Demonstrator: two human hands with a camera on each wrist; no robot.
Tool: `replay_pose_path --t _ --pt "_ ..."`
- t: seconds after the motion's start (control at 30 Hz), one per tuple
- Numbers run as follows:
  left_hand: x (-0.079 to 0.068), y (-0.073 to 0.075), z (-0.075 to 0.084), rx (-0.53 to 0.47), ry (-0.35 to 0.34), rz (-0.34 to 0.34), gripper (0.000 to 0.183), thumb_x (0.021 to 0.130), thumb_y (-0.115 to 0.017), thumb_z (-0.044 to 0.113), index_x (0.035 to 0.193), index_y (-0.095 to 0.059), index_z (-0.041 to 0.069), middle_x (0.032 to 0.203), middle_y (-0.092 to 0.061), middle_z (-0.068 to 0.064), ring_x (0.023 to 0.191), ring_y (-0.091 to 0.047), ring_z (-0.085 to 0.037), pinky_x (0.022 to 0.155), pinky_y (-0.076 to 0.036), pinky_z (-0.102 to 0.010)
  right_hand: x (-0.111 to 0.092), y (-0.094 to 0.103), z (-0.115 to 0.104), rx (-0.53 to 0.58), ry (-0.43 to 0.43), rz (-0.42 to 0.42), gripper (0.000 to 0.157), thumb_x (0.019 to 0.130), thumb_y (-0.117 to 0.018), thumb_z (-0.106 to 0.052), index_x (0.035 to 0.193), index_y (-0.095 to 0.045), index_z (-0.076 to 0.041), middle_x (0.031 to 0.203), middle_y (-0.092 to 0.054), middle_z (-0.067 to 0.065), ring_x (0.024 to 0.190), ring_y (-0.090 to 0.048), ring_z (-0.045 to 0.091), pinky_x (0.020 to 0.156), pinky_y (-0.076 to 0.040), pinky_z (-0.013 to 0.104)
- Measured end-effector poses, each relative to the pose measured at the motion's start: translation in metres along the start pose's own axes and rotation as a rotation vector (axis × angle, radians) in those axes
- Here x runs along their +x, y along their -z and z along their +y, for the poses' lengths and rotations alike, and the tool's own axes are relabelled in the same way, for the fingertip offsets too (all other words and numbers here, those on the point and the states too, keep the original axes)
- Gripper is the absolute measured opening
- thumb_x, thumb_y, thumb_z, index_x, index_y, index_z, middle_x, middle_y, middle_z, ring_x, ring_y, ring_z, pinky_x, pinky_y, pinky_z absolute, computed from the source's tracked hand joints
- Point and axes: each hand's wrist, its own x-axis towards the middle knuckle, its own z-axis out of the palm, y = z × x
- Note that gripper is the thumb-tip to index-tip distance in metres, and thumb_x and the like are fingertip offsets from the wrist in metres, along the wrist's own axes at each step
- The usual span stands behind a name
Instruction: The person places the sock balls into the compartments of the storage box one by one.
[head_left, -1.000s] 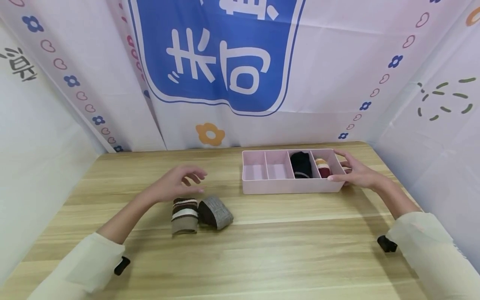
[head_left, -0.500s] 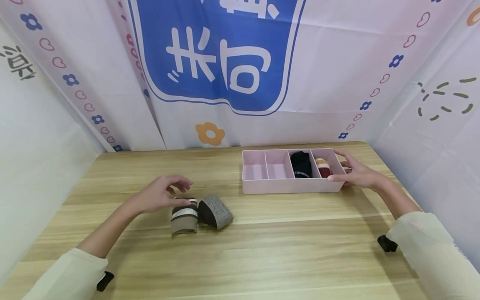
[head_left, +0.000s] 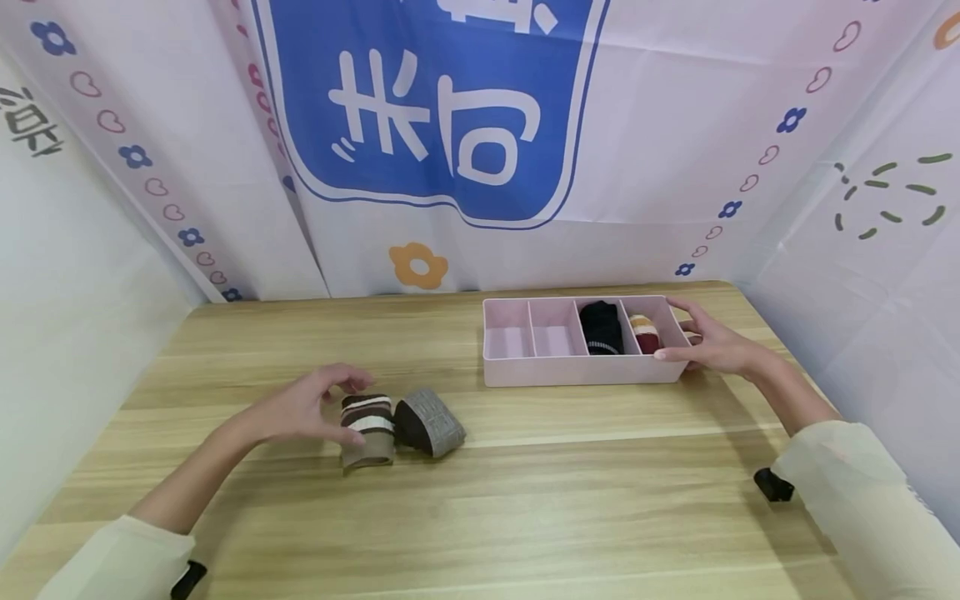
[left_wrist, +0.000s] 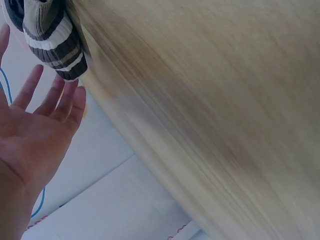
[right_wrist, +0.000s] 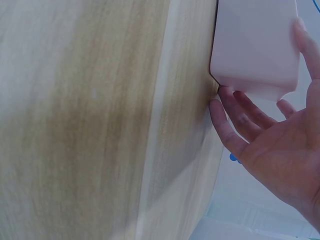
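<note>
A rolled striped sock (head_left: 367,446) in brown, white and beige lies on the table, also seen in the left wrist view as the striped sock (left_wrist: 57,45). My left hand (head_left: 303,406) is just left of it, thumb and fingers spread apart, holding nothing; whether the fingertips touch it I cannot tell. Beside it sits a rolled grey sock (head_left: 438,423) with a dark opening. My right hand (head_left: 716,343) grips the right end of a pink divided box (head_left: 570,372), thumb at the front corner. Inside are a black sock (head_left: 602,327) and a red, cream and orange sock (head_left: 644,333).
The box's two left compartments (head_left: 507,342) show bare pink floors. The wooden table (head_left: 525,517) reaches back to a printed cloth wall (head_left: 637,208), with cloth sides left and right.
My left hand has moved left and toward me, from above the socks down to the striped sock's left side. The right hand and the box keep their place.
</note>
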Motion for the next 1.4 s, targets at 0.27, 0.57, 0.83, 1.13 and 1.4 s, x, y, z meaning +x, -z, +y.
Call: replay_pose_path --t 0.27,0.57,0.83,1.13,1.4 --pt "-0.003 -0.008 -0.007 0.006 -0.035 -0.048 0.087 0.068 -0.097 0.031 0.133 -0.055 -0.009 0.131 -0.061 -0.021 0.117 -0.057 -0.038 0.092 -0.051 -0.043 0.0 0.001 -0.001 0.005 0.001 -0.005 0.105 0.096 -0.072 -0.023 0.165 0.005 -0.01 0.158 -0.018 0.044 0.141 -0.032 0.061 0.097 -0.052 0.056" --pt "0.002 -0.011 -0.004 0.006 -0.041 -0.07 0.076 0.068 -0.095 0.021 0.129 -0.058 -0.006 0.126 -0.062 -0.018 0.113 -0.058 -0.033 0.088 -0.051 -0.04 0.002 0.0 0.002 0.025 0.004 -0.013 0.104 0.096 -0.071 -0.019 0.165 0.006 -0.008 0.156 -0.02 0.046 0.137 -0.038 0.06 0.095 -0.053 0.054" --pt "0.002 -0.01 -0.004 -0.008 -0.04 -0.075 0.071 0.07 -0.092 0.015 0.13 -0.059 -0.004 0.126 -0.063 -0.019 0.108 -0.058 -0.026 0.082 -0.053 -0.034 0.001 0.001 0.002 0.019 0.014 -0.011 0.104 0.096 -0.071 -0.02 0.164 0.007 -0.007 0.156 -0.019 0.046 0.138 -0.037 0.06 0.092 -0.055 0.049" --pt "0.0 -0.004 -0.004 -0.018 -0.026 -0.079 0.07 0.071 -0.092 0.013 0.13 -0.059 -0.004 0.128 -0.063 -0.021 0.107 -0.059 -0.025 0.08 -0.055 -0.034 0.001 0.0 0.001 0.021 0.015 -0.007 0.104 0.096 -0.071 -0.019 0.165 0.006 -0.008 0.156 -0.02 0.046 0.139 -0.035 0.061 0.095 -0.053 0.051" --pt "0.0 0.006 -0.006 -0.042 -0.029 -0.032 0.068 0.071 -0.091 0.01 0.131 -0.06 -0.003 0.125 -0.064 -0.017 0.101 -0.059 -0.02 0.082 -0.056 -0.038 0.001 0.001 0.003 0.016 0.017 -0.009 0.104 0.096 -0.071 -0.019 0.164 0.006 -0.006 0.156 -0.019 0.047 0.14 -0.032 0.062 0.094 -0.054 0.054"
